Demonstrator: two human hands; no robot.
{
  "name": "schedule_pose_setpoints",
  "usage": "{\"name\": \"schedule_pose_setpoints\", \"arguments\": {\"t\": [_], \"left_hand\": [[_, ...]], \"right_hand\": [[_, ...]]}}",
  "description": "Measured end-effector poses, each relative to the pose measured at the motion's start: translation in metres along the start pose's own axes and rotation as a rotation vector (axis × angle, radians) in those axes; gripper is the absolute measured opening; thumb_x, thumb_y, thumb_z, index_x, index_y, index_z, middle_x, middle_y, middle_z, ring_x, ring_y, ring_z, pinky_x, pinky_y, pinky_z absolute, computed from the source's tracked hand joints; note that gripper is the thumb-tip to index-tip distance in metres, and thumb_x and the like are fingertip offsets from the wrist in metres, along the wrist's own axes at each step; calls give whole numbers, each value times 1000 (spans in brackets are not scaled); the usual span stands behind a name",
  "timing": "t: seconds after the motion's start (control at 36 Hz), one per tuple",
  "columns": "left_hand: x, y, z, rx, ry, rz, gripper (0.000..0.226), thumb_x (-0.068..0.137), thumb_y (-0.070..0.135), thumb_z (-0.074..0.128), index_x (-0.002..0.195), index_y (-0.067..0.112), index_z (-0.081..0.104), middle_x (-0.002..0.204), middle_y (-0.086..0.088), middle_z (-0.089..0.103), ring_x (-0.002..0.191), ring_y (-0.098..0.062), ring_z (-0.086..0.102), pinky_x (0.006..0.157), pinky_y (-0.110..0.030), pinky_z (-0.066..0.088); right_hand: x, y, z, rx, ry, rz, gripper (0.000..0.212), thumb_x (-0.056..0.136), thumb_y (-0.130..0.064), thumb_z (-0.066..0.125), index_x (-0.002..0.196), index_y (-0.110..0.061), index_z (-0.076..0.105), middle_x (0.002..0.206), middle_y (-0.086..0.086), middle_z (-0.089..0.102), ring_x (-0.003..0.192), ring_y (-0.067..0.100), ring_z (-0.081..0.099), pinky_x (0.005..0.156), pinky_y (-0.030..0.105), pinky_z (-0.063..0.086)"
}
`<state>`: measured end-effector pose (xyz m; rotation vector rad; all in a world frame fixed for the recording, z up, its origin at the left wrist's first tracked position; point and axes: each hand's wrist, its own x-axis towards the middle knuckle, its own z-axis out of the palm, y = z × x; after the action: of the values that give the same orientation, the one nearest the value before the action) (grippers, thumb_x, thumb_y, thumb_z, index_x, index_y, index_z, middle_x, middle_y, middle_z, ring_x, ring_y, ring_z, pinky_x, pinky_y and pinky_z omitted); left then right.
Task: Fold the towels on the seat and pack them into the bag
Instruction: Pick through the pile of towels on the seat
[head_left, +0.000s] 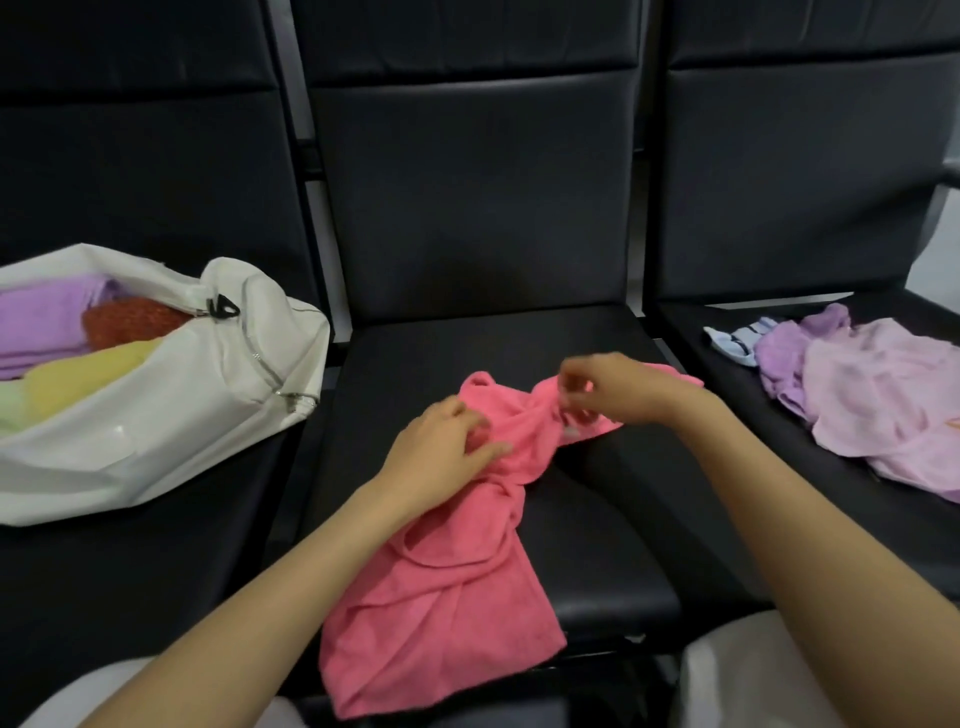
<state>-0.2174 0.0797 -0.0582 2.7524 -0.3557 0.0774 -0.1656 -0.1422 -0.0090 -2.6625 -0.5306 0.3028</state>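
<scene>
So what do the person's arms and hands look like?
The left arm and right arm are bare, with no sleeves in view. The left hand and right hand have no gloves, and I can see no rings, watch or bracelet. Some whitish clothing shows at the bottom edge.
</scene>
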Motion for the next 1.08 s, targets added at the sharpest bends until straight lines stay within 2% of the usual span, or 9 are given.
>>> {"name": "schedule_pose_setpoints", "arguments": {"t": [0.08,0.22,0.31,0.47,0.53,0.64,0.78,0.94,1.08], "left_hand": [[4,9,1,-370,130,-7,55,81,48,69,129,27,54,115,9,58,104,-9,57,87,-30,47],[4,5,-11,-580,281,-20,15,88,14,66,102,20,69,91,12,69,82,9,61,73,-5,43],[3,-13,-22,-647,265,-72,31,84,-1,61,105,20,67,85,7,71,76,5,62,73,-5,44],[4,-65,-41,-410,-190,-28,34,82,-4,63,90,26,75,78,2,74,72,-4,68,79,-17,51],[5,-77,-42,-244,-219,-31,41,82,-7,60,91,30,74,80,5,73,74,-2,68,81,-17,51],[7,-77,-36,-197,-175,53,52,83,-7,59,122,28,64,121,6,58,109,-6,56,95,-20,46],[4,-52,-39,-394,-245,195,30,80,42,69,109,37,70,116,19,60,114,2,52,95,-12,40],[4,-56,-18,-200,-264,133,11,78,31,78,86,35,72,95,11,61,87,-5,58,82,-22,47],[5,-52,-21,-354,-30,80,4,81,22,75,79,24,73,93,6,64,87,-8,61,78,-17,46]], "right_hand": [[3,-26,2,188,79,-120,9,94,-26,58,91,-17,58,78,-8,64,65,4,55,60,16,41],[13,-32,8,394,114,-162,7,93,-20,60,91,-23,66,85,-8,68,76,8,62,74,27,52],[15,-10,4,161,60,-58,25,89,-10,60,111,-20,64,108,-5,67,99,13,64,83,26,49],[6,39,8,-245,-318,277,62,79,-21,68,135,-35,47,131,0,51,113,25,53,96,40,48],[4,47,8,-217,-243,288,54,85,-19,61,136,-31,48,134,5,48,115,27,53,95,36,47],[4,70,7,-161,89,293,47,92,-22,55,137,-19,46,137,12,42,128,32,42,105,40,38],[0,90,11,-70,72,433,47,88,-26,59,133,-20,47,130,14,45,116,32,51,95,34,43],[-2,100,12,-50,94,506,38,85,-25,64,119,-15,51,120,15,54,99,27,55,77,29,41],[-4,102,9,57,98,498,25,88,-12,59,112,-14,54,100,11,61,80,22,58,65,27,45]]}}
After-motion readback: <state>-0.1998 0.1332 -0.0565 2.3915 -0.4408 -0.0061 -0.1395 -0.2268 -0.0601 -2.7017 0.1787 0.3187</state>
